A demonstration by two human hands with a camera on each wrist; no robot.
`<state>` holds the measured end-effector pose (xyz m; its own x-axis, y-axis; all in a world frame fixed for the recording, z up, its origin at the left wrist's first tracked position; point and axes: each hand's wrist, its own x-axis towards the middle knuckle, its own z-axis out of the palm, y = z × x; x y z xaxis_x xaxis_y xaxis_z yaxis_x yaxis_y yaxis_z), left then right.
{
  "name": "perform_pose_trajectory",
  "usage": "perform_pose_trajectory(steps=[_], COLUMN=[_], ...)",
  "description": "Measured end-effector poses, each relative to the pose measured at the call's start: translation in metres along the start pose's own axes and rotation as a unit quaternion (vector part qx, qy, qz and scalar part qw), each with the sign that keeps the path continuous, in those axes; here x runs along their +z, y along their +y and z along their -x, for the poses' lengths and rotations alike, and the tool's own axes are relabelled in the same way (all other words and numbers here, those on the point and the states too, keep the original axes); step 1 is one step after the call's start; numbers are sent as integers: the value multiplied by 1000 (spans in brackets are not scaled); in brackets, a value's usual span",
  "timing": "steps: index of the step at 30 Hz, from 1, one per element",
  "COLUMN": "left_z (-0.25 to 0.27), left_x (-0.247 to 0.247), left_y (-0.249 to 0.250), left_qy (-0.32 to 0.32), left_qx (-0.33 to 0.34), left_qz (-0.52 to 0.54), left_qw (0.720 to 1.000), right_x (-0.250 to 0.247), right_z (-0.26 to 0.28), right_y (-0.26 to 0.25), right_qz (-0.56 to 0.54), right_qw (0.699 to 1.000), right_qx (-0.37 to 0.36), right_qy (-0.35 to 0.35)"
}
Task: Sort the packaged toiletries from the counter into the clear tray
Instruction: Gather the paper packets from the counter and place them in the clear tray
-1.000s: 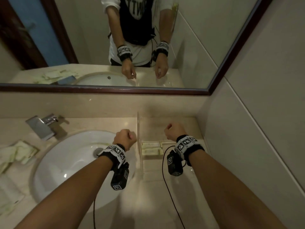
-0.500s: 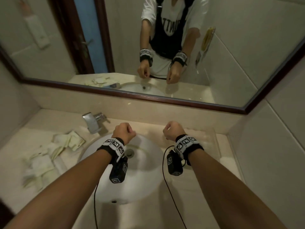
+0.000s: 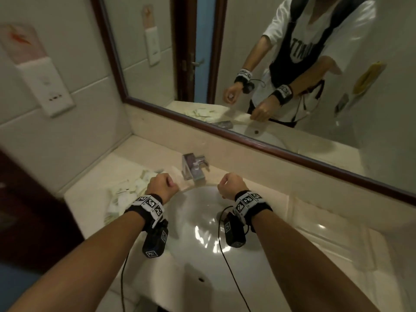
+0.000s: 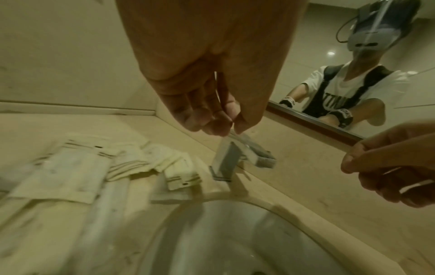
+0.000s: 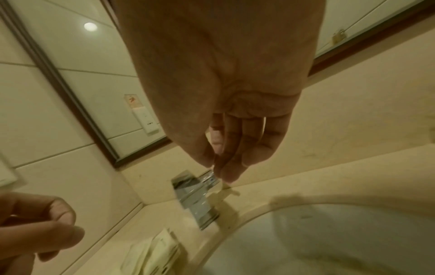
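Both my hands hang over the white sink (image 3: 202,233) with nothing in them. My left hand (image 3: 161,185) has its fingers curled into a loose fist, and the left wrist view shows the fingertips (image 4: 212,126) tucked toward the thumb around empty air. My right hand (image 3: 231,184) is curled the same way, and its own camera shows no packet between the fingers (image 5: 231,148). So neither grip is clamped on anything.

The packaged toiletries (image 3: 126,194) lie in a loose, overlapping heap on the table at centre left of the head view, just left of the faucet (image 3: 193,167) and partly behind my left fist. From the left wrist camera they fill the lower left of the frame: flat, pale sachets (image 4: 98,167) stacked at odd angles, one small packet (image 4: 182,178) nearest the faucet base. The clear tray does not show in any view, so I cannot say where it stands from here.

As I judge it, the step in hand is reaching for the next packet. To do it well I should uncurl my left fingers first, then come down on the top sachet rather than dig into the heap. These packets look thin and slick, so I would pinch one by an edge between thumb and forefinger. I should lift it straight off, so the ones beneath do not slide toward the sink rim. The faucet is close, so I would approach from the left side of the pile.
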<state>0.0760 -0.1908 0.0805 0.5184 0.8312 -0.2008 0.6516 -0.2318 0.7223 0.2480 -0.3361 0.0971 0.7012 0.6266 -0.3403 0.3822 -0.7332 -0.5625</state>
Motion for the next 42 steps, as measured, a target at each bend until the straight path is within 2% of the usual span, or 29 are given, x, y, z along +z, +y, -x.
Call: perform_pose_trajectory(steps=[10,19,23,30,39,42], left_z=[-39,-65,-71,-75,-72,-74], left_x=[-70,-97,-105,-115,-114,-112], left_y=[-96,-163,-183,-209,-230,-229], left_qy=[41,35,31,49,57,53], left_qx=[-85,-125,-138,-173,-201,-204], left_qz=[-2,-4,-5,12,35,31], left_qw=[996,991,990,984,977,977], right_x=[89,157,190,239,255,255], right_z=[-34,-53,-55,-51,-59,-65], right_y=[-99,-150,-169,-188,-185,-183], right_qz=[65,136,145,185,214,180], right_qw=[991,978,968,964,958,959], right_qx=[-61,-78,-77,-87,-75,-73], right_qy=[-101,-140,-192,-170,-174,-206])
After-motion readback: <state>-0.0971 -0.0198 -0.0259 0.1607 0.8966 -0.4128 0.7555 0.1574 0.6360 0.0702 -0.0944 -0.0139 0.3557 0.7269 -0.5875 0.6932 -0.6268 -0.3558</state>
